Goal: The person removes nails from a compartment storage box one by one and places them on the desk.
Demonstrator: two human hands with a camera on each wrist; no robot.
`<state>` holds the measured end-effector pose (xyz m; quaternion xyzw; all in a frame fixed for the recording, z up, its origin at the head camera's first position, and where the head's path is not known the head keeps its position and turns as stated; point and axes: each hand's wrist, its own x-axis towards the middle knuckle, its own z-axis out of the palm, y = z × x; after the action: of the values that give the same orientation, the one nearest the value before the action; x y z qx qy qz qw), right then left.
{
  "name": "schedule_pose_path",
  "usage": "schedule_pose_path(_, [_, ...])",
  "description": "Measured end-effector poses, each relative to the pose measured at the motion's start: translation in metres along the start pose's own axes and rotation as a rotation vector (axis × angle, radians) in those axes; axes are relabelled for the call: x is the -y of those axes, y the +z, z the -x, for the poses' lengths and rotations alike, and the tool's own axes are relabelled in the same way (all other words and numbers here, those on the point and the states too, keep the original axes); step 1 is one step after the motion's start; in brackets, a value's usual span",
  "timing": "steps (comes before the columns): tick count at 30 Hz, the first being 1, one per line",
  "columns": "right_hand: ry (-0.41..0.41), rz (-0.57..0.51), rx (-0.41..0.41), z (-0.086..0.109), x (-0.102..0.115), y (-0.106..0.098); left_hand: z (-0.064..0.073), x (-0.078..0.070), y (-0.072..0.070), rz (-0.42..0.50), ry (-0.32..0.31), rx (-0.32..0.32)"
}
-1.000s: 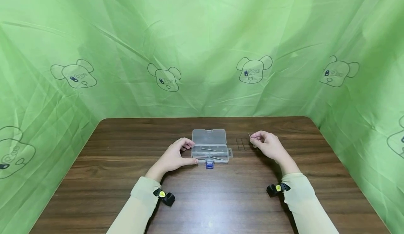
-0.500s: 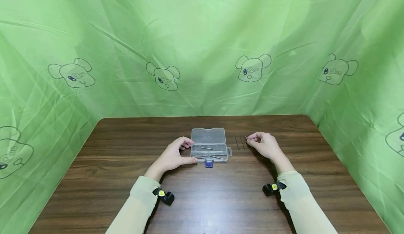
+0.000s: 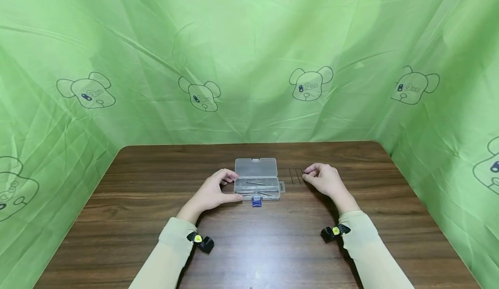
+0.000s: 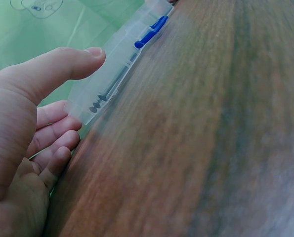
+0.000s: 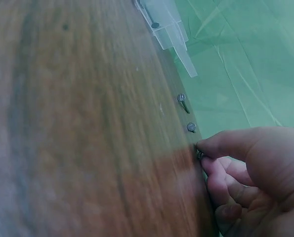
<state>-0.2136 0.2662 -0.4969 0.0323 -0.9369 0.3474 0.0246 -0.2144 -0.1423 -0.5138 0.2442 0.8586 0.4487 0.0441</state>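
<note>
A clear plastic box (image 3: 255, 169) stands on the table with its lid folded back and a blue latch (image 3: 256, 202) hanging at its front. Several nails (image 3: 256, 182) lie inside it. My left hand (image 3: 212, 192) holds the box's left end, thumb along the front wall and fingers behind. To the right of the box, two nails (image 3: 291, 176) lie side by side on the table. Just beyond them my right hand (image 3: 325, 180) pinches a third nail (image 5: 201, 154) between thumb and fingers, low at the tabletop. Most of that nail is hidden by the fingers.
The brown wooden table (image 3: 156, 163) is bordered at the back and sides by green cloth (image 3: 249, 120) printed with animal-head outlines. A small clear tab (image 3: 282, 187) juts from the box's right end, between the box and the loose nails.
My right hand has moved left with its nail and lowered it beside the two loose nails. The left hand stays at the box. The whole head view has shifted slightly.
</note>
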Motion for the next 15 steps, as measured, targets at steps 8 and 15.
schedule_pose_path(8, [-0.002,0.003,0.001,-0.003,0.001,0.001,-0.001,0.000,-0.002,-0.007,0.004,-0.011])
schedule_pose_path(15, [-0.018,0.034,0.007,0.002,0.010,-0.005,0.001,0.000,0.000,0.000,-0.004,0.002])
